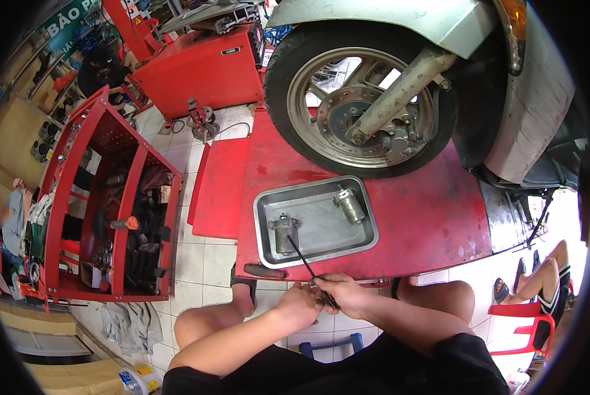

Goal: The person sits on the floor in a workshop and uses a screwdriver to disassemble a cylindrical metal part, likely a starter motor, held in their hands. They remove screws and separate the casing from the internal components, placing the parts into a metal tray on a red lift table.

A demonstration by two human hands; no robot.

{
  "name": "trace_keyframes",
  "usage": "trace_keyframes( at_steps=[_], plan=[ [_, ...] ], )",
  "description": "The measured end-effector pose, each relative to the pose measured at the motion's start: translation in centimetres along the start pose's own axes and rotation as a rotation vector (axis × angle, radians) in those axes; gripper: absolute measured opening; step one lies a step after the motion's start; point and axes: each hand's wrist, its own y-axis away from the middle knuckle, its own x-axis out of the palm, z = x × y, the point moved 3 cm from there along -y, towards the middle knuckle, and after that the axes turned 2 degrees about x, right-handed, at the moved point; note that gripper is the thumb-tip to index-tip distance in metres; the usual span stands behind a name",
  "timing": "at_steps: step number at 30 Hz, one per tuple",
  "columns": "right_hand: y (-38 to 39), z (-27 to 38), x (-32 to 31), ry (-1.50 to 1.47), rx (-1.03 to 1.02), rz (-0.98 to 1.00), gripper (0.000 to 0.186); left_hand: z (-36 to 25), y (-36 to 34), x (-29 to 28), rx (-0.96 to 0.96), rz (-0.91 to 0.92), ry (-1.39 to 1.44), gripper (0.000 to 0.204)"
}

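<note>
Black rod [301, 255] pinched in right grip [343, 292]; left grip [298, 307] curled alongside, can't tell whether holding.

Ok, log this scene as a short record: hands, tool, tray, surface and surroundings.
Right hand: closed on a thin dark rod
Left hand: against the right, near the rod's near end; exact grip hidden
Rod tip: at the left metal cylinder; contact unclear
Tray: silver, holding that cylinder and another
Surface: red platform
Beyond tray: spoked wheel
</note>
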Motion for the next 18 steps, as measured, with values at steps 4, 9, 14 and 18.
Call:
trace_keyframes(
  at_steps=[4, 9, 14, 18],
  plan=[
    [-0.6, 0.5, -0.4, 0.069, -0.061, -0.028, 0.031, -0.3, -0.1, -0.9, -0.049, 0.042, 0.015, 0.054],
    [-0.6, -0.3, -0.5, 0.086, -0.052, -0.038, 0.031, -0.2, 0.1, -0.9, 0.015, 0.006, -0.021, 0.053],
    [-0.3, 0.6, -0.1, 0.107, -0.072, -0.107, 0.032, 0.0, -0.2, -0.2, -0.053, -0.033, -0.017, 0.048],
    [0.6, 0.2, 0.0, 0.149, -0.089, -0.103, 0.028, -0.2, 0.4, -0.8, -0.004, 0.000, -0.029, 0.047]
  ],
)
